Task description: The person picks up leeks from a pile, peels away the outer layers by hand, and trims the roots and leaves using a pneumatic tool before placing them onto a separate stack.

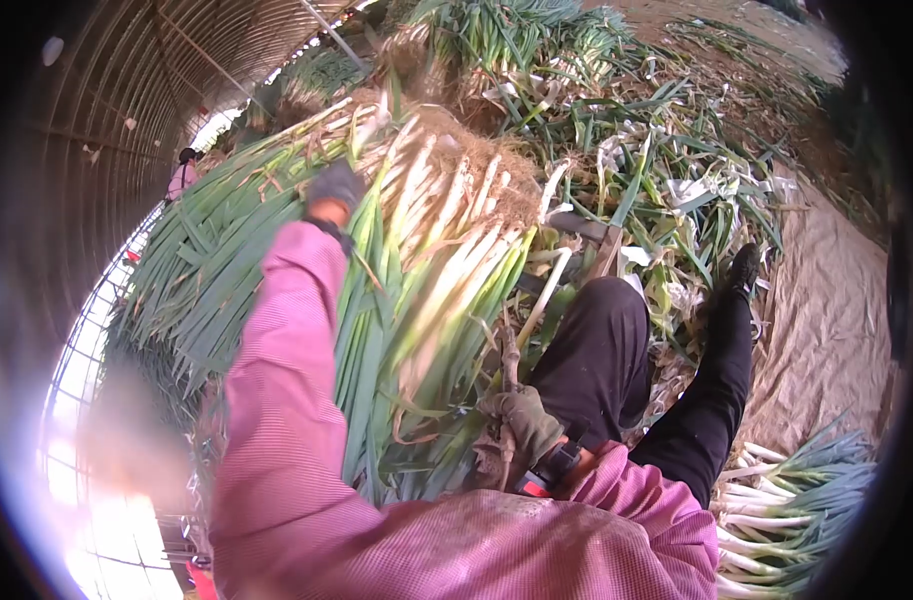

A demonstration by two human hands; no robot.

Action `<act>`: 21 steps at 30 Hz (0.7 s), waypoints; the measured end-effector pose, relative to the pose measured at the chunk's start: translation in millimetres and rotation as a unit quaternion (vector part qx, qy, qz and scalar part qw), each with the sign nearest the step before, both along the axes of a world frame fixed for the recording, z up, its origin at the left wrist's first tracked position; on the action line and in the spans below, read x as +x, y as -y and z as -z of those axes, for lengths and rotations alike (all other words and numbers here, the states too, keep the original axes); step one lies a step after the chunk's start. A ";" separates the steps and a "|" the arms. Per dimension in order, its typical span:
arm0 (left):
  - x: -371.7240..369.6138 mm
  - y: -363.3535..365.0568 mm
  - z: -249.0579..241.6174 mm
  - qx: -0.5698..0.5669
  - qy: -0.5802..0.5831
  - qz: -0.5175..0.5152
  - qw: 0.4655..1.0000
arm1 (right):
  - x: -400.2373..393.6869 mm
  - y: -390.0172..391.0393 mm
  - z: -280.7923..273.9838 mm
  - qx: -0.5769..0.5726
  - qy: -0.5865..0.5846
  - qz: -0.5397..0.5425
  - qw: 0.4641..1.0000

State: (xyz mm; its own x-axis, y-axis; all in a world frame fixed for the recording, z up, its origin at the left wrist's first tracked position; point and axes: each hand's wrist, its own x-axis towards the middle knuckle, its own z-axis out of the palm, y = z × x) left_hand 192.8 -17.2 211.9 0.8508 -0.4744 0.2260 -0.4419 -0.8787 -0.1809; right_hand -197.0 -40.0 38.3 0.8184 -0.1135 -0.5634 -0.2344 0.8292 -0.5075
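My left hand, in a dark glove and smeared by motion, reaches over a big heap of leeks, close to where white stalks meet green leaves. Matted brown roots lie on the heap's far right side. Near my lap, my right hand is closed, in a dirty olive glove with a dark watch at the wrist. Right at its fingers runs a brown, twig-like length; I cannot tell what the hand holds. Several leeks lie beside it with their leaves toward me.
More leeks are piled at the back. Trimmed leaves and peelings cover the ground around my stretched leg. Bundled leeks rest at lower right by a tan ground sheet. Another person is far left, under the ribbed tunnel wall.
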 end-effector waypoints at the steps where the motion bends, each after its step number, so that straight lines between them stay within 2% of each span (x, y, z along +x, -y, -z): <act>1: 29.0 -11.4 53.8 0.003 -0.023 -0.033 0.999 | 0.4 2.1 -0.3 -0.010 -0.001 -0.016 1.000; 2: -12.2 -11.4 60.4 0.035 -0.087 -0.085 0.992 | 1.0 4.2 0.7 -0.020 -0.002 -0.033 0.999; 3: -25.7 -14.2 73.7 -0.003 -0.118 -0.123 0.985 | 3.8 4.1 9.3 -0.016 -0.007 -0.049 0.999; 4: -26.3 -22.9 85.1 -0.032 -0.085 -0.099 0.991 | 6.2 5.8 11.4 -0.022 -0.005 -0.045 0.999; 6: -30.1 -31.8 80.6 -0.045 -0.144 -0.103 0.983 | 8.7 2.9 15.3 -0.025 -0.002 -0.039 0.999; 9: -50.7 -70.4 98.7 -0.035 -0.093 0.117 0.988 | 10.9 0.5 24.1 -0.039 0.068 -0.031 0.996; 10: -58.7 -81.8 113.6 -0.047 -0.079 0.127 0.988 | 10.5 -2.2 28.2 -0.044 0.099 -0.025 0.994; 12: -83.2 -107.0 153.5 -0.071 -0.056 0.145 0.985 | 10.3 -6.7 12.8 -0.043 0.073 -0.012 0.996; 16: -205.1 -97.8 148.3 -0.153 -0.223 0.152 0.951 | 3.0 -19.4 -9.6 -0.031 0.044 -0.004 0.999; 18: -238.2 -118.7 198.9 -0.157 -0.174 0.245 0.941 | 2.1 -26.3 -7.3 -0.009 0.045 0.032 0.998; 20: -252.6 -123.2 224.3 -0.135 -0.210 0.170 0.953 | 6.2 -27.0 -9.3 0.020 0.023 0.070 0.997; 21: -251.1 -128.1 236.2 -0.154 -0.231 0.157 0.948 | 5.6 -23.8 -10.8 0.011 0.002 0.054 0.998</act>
